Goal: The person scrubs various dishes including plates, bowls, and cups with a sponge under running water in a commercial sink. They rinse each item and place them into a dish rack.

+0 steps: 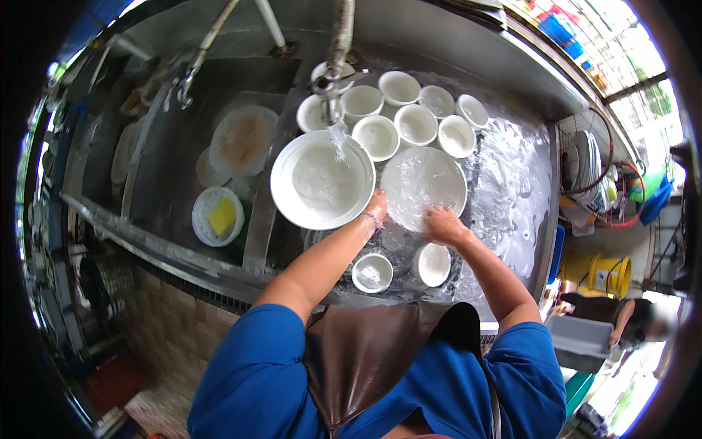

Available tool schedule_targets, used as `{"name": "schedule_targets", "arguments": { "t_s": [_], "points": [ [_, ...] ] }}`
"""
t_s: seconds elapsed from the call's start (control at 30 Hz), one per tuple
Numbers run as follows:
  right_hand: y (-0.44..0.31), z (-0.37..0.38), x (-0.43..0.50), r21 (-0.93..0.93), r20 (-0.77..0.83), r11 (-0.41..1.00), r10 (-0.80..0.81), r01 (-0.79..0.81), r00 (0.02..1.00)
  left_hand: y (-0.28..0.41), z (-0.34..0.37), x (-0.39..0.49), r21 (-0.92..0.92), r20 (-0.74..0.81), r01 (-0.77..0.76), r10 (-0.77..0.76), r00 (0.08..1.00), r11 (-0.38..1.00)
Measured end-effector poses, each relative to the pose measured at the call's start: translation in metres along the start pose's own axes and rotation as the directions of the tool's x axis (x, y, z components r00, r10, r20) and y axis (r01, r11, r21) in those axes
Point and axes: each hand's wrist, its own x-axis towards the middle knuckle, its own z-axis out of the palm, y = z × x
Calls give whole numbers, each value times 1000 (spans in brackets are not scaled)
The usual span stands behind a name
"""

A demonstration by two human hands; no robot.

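My left hand [377, 206] grips the right rim of a large white bowl [323, 214], which stands under a running tap [328, 93] and holds water. My right hand [445, 224] is at the lower edge of a second big white bowl [422, 181], wet and partly hidden by glare; whether the fingers hold its rim I cannot tell. Beyond them several small white bowls [415, 125] stand close together, some with water inside. Nearer to me are a small bowl [373, 273] and a tilted white bowl [433, 265].
Sudsy water [507, 203] covers the sink's right part. In the left basin are a white bowl with a yellow sponge [222, 216] and a stained white dish [244, 140]. A wire rack [584, 164] with plates hangs at right. A person [630, 321] holds a grey tub [578, 337].
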Motion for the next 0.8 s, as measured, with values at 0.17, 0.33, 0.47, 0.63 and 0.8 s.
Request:
{"name": "schedule_targets", "arguments": {
  "t_s": [0.17,0.33,0.47,0.63,0.8],
  "points": [
    [-10,-32,-14,-10,-16,997,-77,77,997,-19,4,22,402,-126,-317,395,910,859],
    [-13,-67,-39,351,-211,936,94,-15,973,-4,9,-25,-268,62,-24,42,997,963],
    [35,-73,-34,789,-330,614,423,1,844,7,18,-97,-372,390,-98,251,886,923],
    [81,-93,-55,890,-20,-412,394,196,919,-14,5,-152,-247,343,17,71,937,969],
    [7,-108,-47,753,19,-655,-67,-58,998,-12,-18,-214,-546,465,-143,441,768,825]
  ]
}}
